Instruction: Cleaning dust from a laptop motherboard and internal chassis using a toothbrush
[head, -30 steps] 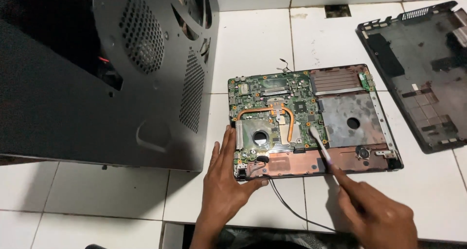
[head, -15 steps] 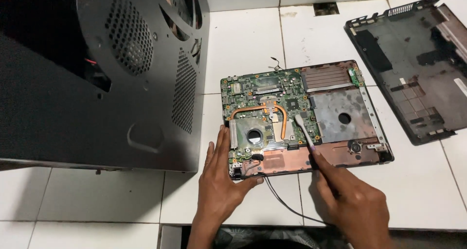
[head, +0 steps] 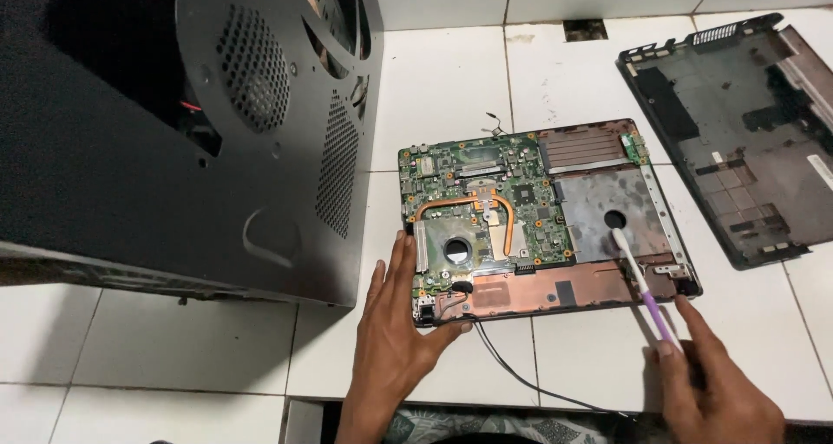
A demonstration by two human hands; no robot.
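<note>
A view from above onto a white tiled floor (head: 451,80). An opened laptop base (head: 547,218) lies in the middle, its green circuit board (head: 482,210) with a copper heat pipe (head: 464,203) on the left half, a bare metal plate (head: 607,205) on the right half.

The left hand (head: 399,323) lies flat and open — fingers spread — against the laptop base's near left corner, thumb pressed along its front edge. The right hand (head: 716,383) grips a toothbrush (head: 640,279) with a purple handle; its white head touches the metal plate near the base's right edge.

A thin black cable (head: 512,370) runs from the base's front edge toward the person. A large black computer case (head: 173,132) stands at the left — a second, empty laptop shell (head: 737,132) lies at the far right.
</note>
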